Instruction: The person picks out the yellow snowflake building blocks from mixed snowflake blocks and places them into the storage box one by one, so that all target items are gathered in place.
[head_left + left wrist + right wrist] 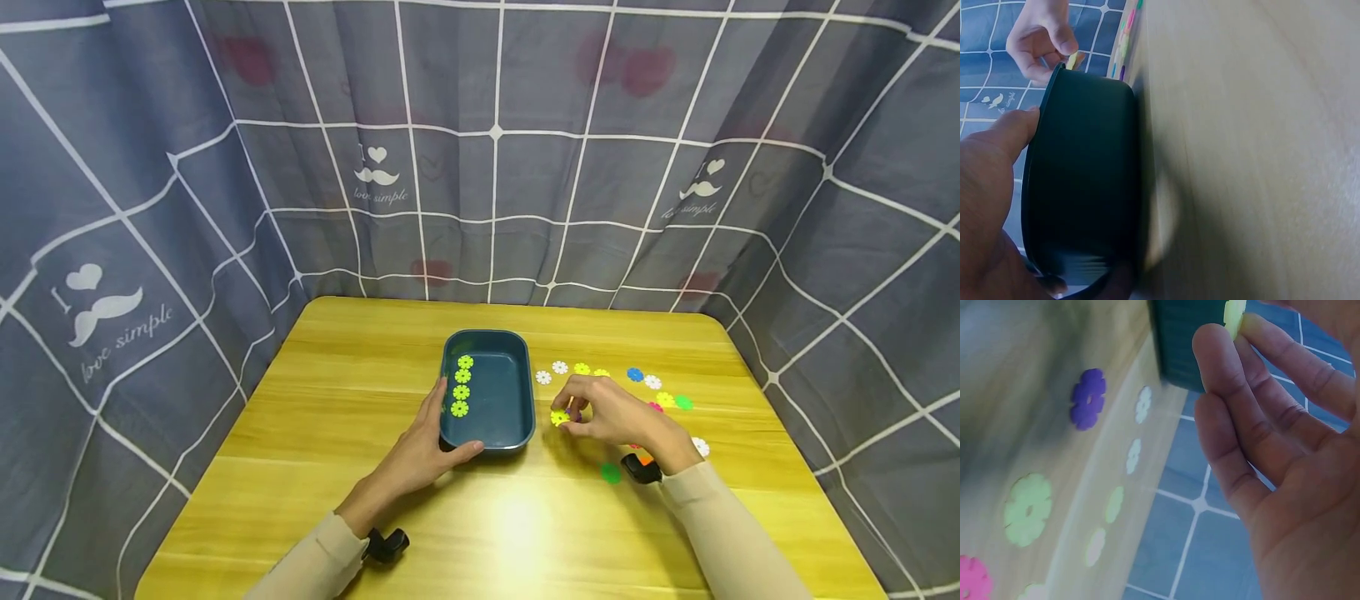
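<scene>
My left hand (420, 446) holds the near left corner of a dark teal plastic bin (498, 392), fingers along its left side and thumb at the near rim. Several yellow-green notched flower discs (461, 392) lie in a column inside the bin's left part. Just right of the bin, my right hand (611, 412) pinches another yellow-green flower disc (1234, 317) between thumb and fingertips, above the table. A purple flower disc (1088, 400) lies below this hand. In the left wrist view the bin's outer wall (1085, 162) fills the middle.
White discs (551, 372), a blue disc (635, 375), green discs (611, 473) and pink discs (656, 407) are scattered over the right side of the wooden table (360, 358). A grey-blue checked curtain (450, 167) surrounds the table's back and sides.
</scene>
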A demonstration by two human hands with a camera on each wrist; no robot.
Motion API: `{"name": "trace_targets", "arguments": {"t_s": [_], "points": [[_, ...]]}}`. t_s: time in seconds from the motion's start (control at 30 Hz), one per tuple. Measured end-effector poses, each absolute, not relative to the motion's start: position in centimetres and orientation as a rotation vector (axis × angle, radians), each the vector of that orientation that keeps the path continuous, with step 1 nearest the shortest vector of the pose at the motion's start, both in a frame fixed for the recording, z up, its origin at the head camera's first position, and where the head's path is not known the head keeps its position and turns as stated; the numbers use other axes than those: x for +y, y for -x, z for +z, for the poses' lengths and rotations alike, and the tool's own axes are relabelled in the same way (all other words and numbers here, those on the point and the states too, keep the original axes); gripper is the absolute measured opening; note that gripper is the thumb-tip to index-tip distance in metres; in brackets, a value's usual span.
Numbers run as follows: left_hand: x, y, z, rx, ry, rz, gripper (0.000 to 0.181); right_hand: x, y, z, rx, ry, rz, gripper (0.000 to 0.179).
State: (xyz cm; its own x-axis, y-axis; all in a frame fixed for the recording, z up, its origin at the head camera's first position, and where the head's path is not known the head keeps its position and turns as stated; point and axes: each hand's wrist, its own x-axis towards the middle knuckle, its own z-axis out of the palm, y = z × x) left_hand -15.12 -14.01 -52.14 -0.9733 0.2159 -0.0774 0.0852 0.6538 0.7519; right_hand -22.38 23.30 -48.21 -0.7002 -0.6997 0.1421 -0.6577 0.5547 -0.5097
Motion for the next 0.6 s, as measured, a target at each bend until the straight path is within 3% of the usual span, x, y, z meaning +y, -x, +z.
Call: {"name": "trace_targets", "arguments": {"t_s": [0.6], "points": [[-14.0,15.4,-52.4,2.718,-0.279,1.246,0.13,18.9,24.3,-45.8,2.678,1.254,-0.767,0.022]]}}
